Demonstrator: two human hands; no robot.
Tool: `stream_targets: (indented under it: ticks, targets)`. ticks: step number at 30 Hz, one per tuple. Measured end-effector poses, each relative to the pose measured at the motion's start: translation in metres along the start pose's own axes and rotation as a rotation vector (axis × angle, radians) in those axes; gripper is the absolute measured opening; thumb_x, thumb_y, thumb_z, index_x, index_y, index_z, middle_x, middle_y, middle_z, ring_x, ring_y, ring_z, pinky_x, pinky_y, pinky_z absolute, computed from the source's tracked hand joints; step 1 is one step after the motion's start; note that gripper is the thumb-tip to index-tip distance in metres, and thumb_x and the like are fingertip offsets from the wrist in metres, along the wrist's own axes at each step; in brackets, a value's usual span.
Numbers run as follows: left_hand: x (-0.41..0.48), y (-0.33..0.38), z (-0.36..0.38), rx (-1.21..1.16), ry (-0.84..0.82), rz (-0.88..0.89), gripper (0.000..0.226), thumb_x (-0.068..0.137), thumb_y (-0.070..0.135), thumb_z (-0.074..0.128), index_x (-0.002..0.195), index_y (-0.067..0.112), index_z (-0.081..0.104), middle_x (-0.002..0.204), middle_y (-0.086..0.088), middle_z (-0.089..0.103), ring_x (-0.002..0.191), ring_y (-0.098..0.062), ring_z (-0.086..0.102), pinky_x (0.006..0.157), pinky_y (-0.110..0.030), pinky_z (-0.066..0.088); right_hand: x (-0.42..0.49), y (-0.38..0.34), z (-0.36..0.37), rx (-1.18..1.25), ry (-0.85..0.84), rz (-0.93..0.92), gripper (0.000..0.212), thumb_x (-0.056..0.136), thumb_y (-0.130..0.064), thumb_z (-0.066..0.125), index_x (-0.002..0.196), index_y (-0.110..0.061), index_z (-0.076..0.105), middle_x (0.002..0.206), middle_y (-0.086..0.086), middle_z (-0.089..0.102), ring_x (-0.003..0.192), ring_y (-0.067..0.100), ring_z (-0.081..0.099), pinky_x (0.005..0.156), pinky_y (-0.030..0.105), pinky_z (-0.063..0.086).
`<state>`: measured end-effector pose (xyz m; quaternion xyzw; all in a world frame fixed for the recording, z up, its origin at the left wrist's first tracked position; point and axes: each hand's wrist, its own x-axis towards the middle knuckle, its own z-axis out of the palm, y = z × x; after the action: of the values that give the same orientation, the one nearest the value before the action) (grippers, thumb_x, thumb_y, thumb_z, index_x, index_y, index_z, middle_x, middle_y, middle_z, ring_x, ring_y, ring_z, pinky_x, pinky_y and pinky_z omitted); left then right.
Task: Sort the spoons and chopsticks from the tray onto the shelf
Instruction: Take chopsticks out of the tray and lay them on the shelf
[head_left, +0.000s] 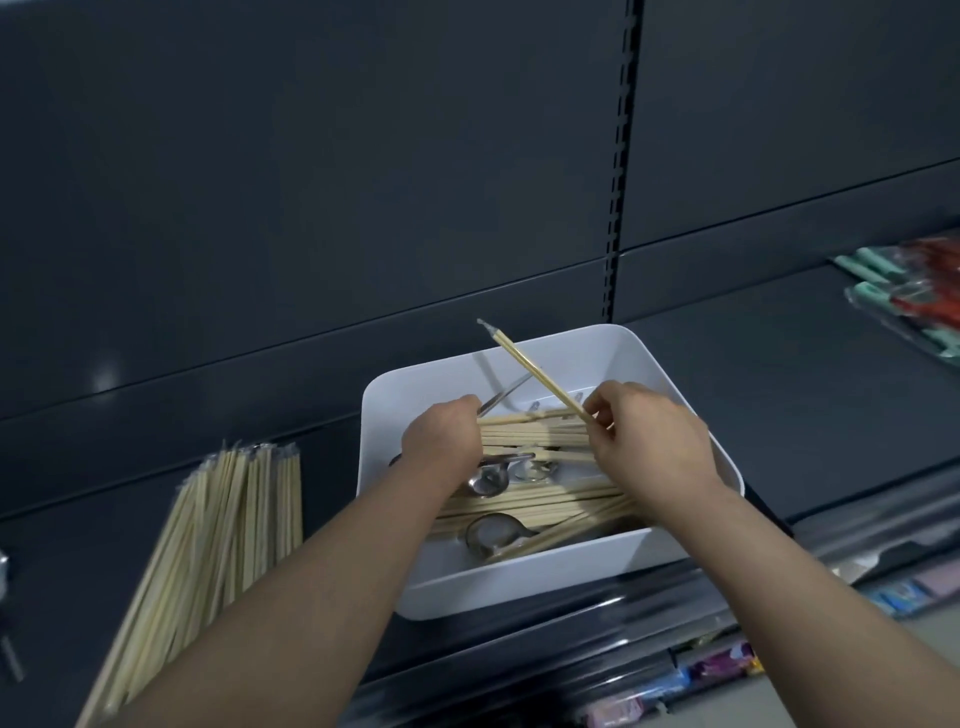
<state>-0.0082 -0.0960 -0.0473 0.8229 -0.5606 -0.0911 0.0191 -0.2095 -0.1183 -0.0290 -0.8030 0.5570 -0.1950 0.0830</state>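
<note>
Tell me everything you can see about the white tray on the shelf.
The tray is a white, plastic-looking rectangular tub with rounded corners and tall smooth walls. It sits flat on the dark shelf, near the front edge. Inside lie pale wooden chopsticks and a few metal spoons. The left hand grips a bundle of chopsticks inside it; the right hand pinches one pair tilted up above it. No hand plainly touches the tray itself.

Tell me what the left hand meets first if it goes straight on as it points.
Likely the thin metal handle at the left hand fingertips, then the tray far wall; depth unclear.
</note>
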Motion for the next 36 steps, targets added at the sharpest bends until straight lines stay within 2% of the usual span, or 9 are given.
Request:
stream_targets:
  ticks: [5,9,12,15,20,25,29,32,36]
  targets:
    - [0.012,-0.001,0.002,0.15,0.004,0.037,0.026,0.091,0.016,0.048,0.115,0.022,0.057,0.114,-0.003,0.055,0.111,-0.024,0.047,0.08,-0.034,0.042,0.005,0.002,0.003,0.027,-0.003,0.043,0.017,0.091,-0.027,0.05,0.106,-0.03,0.06,0.1,-0.009,0.064,0.088,0.022,0.063,0.065,0.029,0.044]
    - [0.01,0.001,-0.006,0.159,-0.071,0.076,0.023,0.091,0.016,0.052,0.113,0.021,0.053,0.11,-0.005,0.058,0.106,-0.026,0.049,0.081,-0.036,0.043,0.007,0.002,0.006,0.041,-0.035,0.051,0.016,0.091,-0.028,0.053,0.104,-0.03,0.06,0.1,-0.008,0.065,0.088,0.022,0.064,0.068,0.03,0.048]
    - [0.011,-0.001,-0.009,0.133,-0.054,0.12,0.018,0.089,0.02,0.057,0.104,0.028,0.063,0.109,0.001,0.062,0.109,-0.023,0.047,0.08,-0.033,0.042,0.007,0.001,0.005,0.048,-0.041,0.056,0.016,0.091,-0.027,0.053,0.104,-0.03,0.06,0.1,-0.008,0.065,0.087,0.022,0.064,0.068,0.03,0.048]
    - [0.008,-0.007,-0.016,-0.058,0.049,0.08,0.016,0.09,0.022,0.057,0.099,0.025,0.07,0.104,0.001,0.065,0.104,-0.023,0.053,0.075,-0.03,0.042,0.007,-0.001,0.001,0.073,0.012,0.06,0.015,0.091,-0.027,0.053,0.103,-0.03,0.06,0.098,-0.009,0.064,0.085,0.021,0.064,0.065,0.029,0.045]
    - [-0.005,-0.014,-0.045,-0.418,0.15,0.002,0.017,0.089,0.017,0.051,0.085,0.015,0.068,0.082,-0.002,0.067,0.082,-0.026,0.061,0.063,-0.032,0.045,0.013,-0.026,-0.013,0.151,0.095,-0.02,0.01,0.09,-0.027,0.054,0.099,-0.029,0.06,0.094,-0.011,0.064,0.08,0.017,0.062,0.057,0.027,0.036]
    - [-0.035,-0.059,-0.068,-0.671,0.285,-0.093,0.019,0.09,0.018,0.052,0.08,0.017,0.068,0.078,0.003,0.07,0.077,-0.024,0.064,0.071,-0.039,0.052,0.018,-0.094,-0.022,0.361,0.11,-0.133,0.015,0.088,-0.022,0.056,0.102,-0.025,0.059,0.09,-0.009,0.063,0.079,0.017,0.06,0.062,0.029,0.043]
    - [-0.071,-0.122,-0.074,-0.649,0.367,-0.256,0.024,0.093,0.02,0.052,0.074,0.023,0.065,0.071,0.006,0.067,0.065,-0.017,0.058,0.059,-0.028,0.042,0.009,-0.164,-0.012,0.469,0.005,-0.205,0.033,0.086,-0.019,0.056,0.119,-0.023,0.055,0.092,-0.006,0.065,0.087,0.021,0.06,0.072,0.032,0.046]
    - [-0.101,-0.171,-0.061,-0.615,0.284,-0.357,0.025,0.094,0.018,0.052,0.073,0.019,0.067,0.073,0.0,0.068,0.063,-0.017,0.058,0.057,-0.026,0.04,-0.01,-0.213,0.014,0.401,-0.13,-0.287,0.039,0.085,-0.015,0.053,0.124,-0.018,0.051,0.099,0.003,0.066,0.097,0.027,0.059,0.078,0.035,0.047]
    - [-0.131,-0.217,-0.038,-0.598,0.169,-0.474,0.02,0.092,0.019,0.053,0.088,0.01,0.07,0.085,-0.005,0.07,0.067,-0.016,0.059,0.057,-0.026,0.043,-0.036,-0.25,0.059,0.207,-0.359,-0.278,0.041,0.084,-0.01,0.049,0.125,-0.013,0.05,0.112,0.01,0.062,0.106,0.032,0.058,0.083,0.036,0.048]
